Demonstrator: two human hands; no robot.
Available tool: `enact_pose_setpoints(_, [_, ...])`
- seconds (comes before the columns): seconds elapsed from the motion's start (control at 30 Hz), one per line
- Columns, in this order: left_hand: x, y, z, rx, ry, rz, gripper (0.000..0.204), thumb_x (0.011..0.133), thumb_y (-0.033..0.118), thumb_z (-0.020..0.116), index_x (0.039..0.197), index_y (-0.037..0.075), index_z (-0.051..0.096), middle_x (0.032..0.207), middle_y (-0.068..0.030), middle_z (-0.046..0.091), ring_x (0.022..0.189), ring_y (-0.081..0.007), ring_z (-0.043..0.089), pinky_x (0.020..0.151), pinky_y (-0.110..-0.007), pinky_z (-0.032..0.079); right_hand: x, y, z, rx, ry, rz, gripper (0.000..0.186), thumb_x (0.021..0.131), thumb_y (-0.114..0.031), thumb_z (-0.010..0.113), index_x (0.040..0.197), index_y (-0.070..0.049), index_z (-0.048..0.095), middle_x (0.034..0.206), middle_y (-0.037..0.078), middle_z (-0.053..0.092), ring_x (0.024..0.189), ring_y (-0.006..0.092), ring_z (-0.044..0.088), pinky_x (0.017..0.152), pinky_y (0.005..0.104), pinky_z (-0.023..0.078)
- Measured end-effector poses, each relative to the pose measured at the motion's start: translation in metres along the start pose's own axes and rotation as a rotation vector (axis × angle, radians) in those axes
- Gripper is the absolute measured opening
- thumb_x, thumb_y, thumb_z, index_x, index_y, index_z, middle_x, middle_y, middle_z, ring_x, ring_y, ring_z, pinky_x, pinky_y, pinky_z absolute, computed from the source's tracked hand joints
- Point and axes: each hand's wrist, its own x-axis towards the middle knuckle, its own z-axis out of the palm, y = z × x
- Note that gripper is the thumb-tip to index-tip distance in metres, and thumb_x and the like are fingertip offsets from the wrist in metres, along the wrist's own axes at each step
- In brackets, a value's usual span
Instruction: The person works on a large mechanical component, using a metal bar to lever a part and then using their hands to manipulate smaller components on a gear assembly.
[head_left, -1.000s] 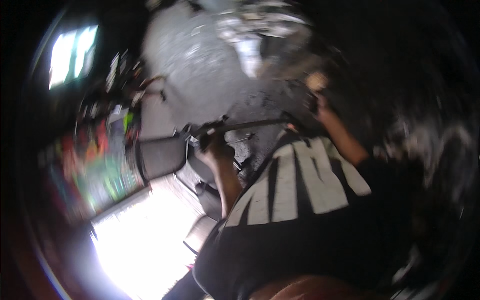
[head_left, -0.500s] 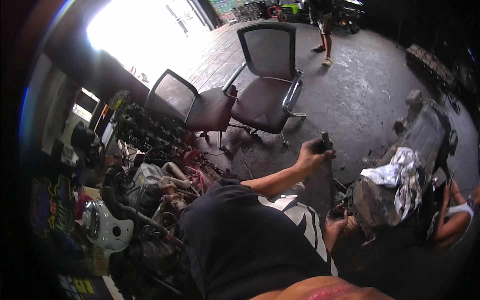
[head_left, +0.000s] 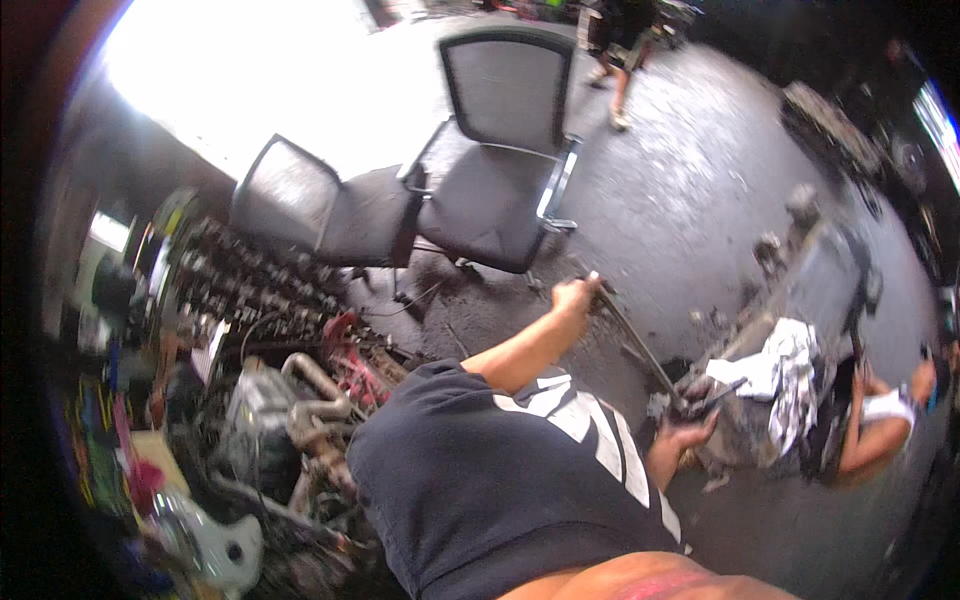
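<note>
My left hand (head_left: pixel 576 300) is closed around the upper end of a long metal bar (head_left: pixel 640 343). The bar slants down to the right. At its lower end is my right hand (head_left: pixel 688 434), its darkened fingers curled against the bar, though blur hides the exact grip. That end sits beside a large, dirty metal housing (head_left: pixel 745 425), which looks like a gearbox. A crumpled white cloth (head_left: pixel 785 370) is draped over the housing.
Two dark office chairs (head_left: pixel 495 200) stand ahead. Engine parts (head_left: pixel 265 425) crowd the left, with a white rounded metal part (head_left: pixel 215 540) near them. One person (head_left: pixel 620 60) stands at the back; another person (head_left: pixel 885 425) is low beyond the housing at right.
The bar has gone from nearly upright to a slant, its top now leaning left. My left hand has moved left with it. The whole view has shifted a little, and the far person has moved.
</note>
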Motion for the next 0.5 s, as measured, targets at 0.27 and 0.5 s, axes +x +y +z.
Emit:
enact_pose_setpoints(0.27, [0.137,-0.040,-0.018,-0.573,-0.347,-0.361,0.012,0.087,0.008,0.044,0.089,0.001,0.053,0.084,-0.0108,0.057,0.076,-0.0212,0.057,0.068,-0.034,0.051,0.012,0.042,0.080,0.055,0.203,-0.070,0.025,0.079,-0.030,0.053,0.096,-0.011,0.049,0.060,0.003,0.045,0.043,0.0134,0.039,0.049,0.0314,0.038])
enact_pose_setpoints(0.5, [0.164,-0.050,-0.015,0.202,-0.802,-0.298,0.030,0.084,0.030,0.054,0.096,0.003,0.060,0.089,-0.0130,0.061,0.081,-0.0251,0.059,0.072,-0.037,0.048,0.002,0.035,0.118,-0.006,0.290,-0.248,0.019,0.080,-0.029,0.057,0.089,-0.014,0.050,0.052,-0.001,0.039,0.038,0.0125,0.038,0.044,0.0307,0.036])
